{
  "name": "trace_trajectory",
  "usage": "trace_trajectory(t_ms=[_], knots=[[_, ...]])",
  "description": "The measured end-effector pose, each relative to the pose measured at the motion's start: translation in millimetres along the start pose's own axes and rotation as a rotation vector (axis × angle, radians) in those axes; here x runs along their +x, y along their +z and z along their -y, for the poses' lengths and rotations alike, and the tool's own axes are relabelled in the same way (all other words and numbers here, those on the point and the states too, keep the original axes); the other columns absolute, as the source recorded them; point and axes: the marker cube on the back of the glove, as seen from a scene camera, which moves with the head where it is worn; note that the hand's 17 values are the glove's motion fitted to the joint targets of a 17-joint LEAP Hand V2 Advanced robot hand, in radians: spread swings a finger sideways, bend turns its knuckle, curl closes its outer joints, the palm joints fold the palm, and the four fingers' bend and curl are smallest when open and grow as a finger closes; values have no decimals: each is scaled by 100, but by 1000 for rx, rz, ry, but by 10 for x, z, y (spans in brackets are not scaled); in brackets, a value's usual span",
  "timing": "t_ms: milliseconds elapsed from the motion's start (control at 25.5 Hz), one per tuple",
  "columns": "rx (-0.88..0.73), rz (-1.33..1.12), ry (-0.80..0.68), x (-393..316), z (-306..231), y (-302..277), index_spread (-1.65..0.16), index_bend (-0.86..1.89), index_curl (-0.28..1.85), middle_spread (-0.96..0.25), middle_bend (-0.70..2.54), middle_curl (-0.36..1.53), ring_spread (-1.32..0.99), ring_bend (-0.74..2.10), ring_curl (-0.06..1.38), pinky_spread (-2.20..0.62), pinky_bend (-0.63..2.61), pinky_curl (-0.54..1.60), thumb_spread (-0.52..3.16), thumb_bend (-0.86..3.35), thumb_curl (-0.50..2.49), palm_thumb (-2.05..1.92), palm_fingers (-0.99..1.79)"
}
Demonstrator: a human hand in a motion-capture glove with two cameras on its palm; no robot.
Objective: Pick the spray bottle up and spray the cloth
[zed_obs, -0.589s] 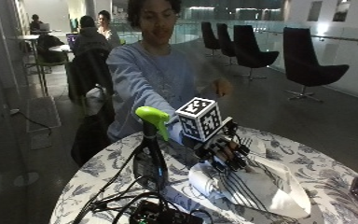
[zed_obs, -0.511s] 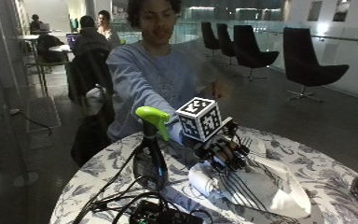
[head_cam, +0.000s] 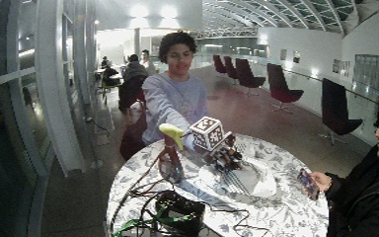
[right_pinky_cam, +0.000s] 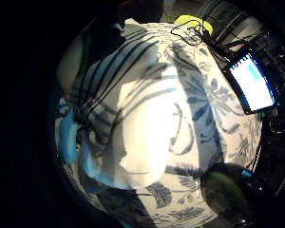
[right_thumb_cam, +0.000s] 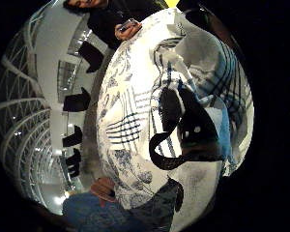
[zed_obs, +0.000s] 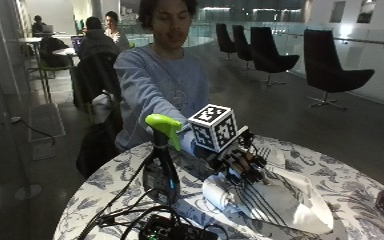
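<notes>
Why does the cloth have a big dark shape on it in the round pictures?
In the little finger side palm view, a shadow falls across the striped cloth, probably cast by the right hand above it; in the thumb side palm view, the dark shape is a black strap; the outside view is dim overall.

Cloth [zed_obs: 282, 200]: soft woven fabric, matt. Spray bottle [zed_obs: 161, 170]: glossy plastic. Tablecloth [zed_obs: 352, 182]: printed.

A public atrium lounge: rows of dark lounge chairs [zed_obs: 335, 72], glass railing [zed_obs: 378, 45].
</notes>
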Motion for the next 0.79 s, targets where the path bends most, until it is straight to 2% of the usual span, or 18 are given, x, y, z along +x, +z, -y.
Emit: trace_trajectory(t_ms=[157,275,471,629,786], knots=[[19,28,-64,-65,-211,-71,-38,16,24,2,28,23,3,26,18,20,27,22,108,33,23,61,51],[26,48,-134,-126,-596,-140,-39,14,24,2,27,24,4,26,19,20,28,23,111,27,23,57,49],[-7,97,-245,-144,-1666,-328,-40,13,24,2,26,26,4,25,21,21,31,26,110,16,21,46,45],[-37,130,-269,-16,-2509,-451,-41,13,24,2,26,28,6,24,21,21,32,27,110,12,21,46,44],[-29,207,-250,325,-2605,-592,-41,15,25,2,26,29,6,23,22,21,31,28,110,10,22,47,44]])
